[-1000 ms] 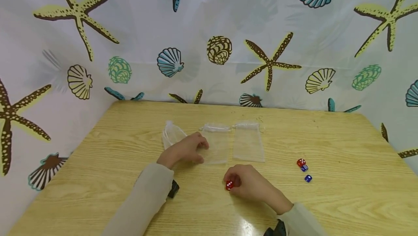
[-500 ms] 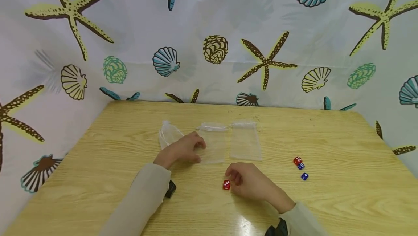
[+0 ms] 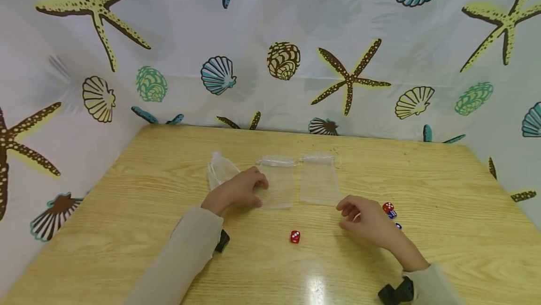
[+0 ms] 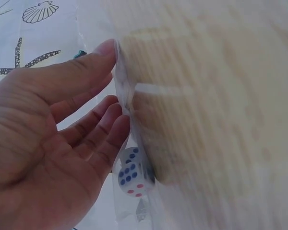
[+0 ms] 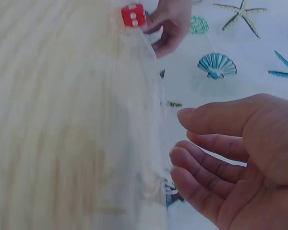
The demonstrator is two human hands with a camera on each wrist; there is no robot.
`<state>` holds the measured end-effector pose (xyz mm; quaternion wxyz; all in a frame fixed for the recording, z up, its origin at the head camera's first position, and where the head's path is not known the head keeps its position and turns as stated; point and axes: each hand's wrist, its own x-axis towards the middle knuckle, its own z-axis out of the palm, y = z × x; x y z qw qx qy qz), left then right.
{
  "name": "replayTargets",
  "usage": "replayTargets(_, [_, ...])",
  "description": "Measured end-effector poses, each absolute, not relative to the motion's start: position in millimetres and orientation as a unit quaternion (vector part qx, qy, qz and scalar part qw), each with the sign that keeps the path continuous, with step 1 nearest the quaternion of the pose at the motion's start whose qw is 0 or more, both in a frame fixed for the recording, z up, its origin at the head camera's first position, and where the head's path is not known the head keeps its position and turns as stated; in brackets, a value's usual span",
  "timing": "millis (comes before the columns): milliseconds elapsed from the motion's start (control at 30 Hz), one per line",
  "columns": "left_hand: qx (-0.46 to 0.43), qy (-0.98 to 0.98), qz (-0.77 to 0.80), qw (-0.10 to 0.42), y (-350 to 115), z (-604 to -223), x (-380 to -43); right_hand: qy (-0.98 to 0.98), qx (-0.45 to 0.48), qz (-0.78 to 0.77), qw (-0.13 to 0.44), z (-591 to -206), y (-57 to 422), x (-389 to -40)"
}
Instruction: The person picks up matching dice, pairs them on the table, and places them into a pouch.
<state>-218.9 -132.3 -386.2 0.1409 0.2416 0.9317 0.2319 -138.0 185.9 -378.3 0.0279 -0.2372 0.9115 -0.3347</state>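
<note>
My left hand lies over the left edge of the middle sheer drawstring bag, its fingers loosely bent with fingertips down at the tabletop. Behind that wrist is a gathered sheer bag, partly hidden. White dice with blue and red pips show below the fingers in the left wrist view. My right hand hovers low, fingers relaxed and holding nothing, by the lower right corner of the right flat sheer bag. A red die sits on the table between the hands.
Beyond the right hand are another red die and a blue die close together, plus a blue die partly covered by that hand. A patterned cloth hangs behind the wooden table.
My right hand has let go of the red die, leaving it on the table, and has moved right toward the other dice. The left hand has stayed in place.
</note>
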Motion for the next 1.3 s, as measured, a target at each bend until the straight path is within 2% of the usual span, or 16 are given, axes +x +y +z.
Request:
replayTargets(567, [0.247,0.932,0.229,0.135,-131.7,-389.4,-221.4,0.952,-0.107,-0.282,-0.054,-380.1,245.6,-145.1])
replayTargets(1300, [0.261,0.931,0.223,0.125,-135.8,-388.4,-220.6,0.964,-0.018,-0.265,0.010,-388.4,258.5,-149.9])
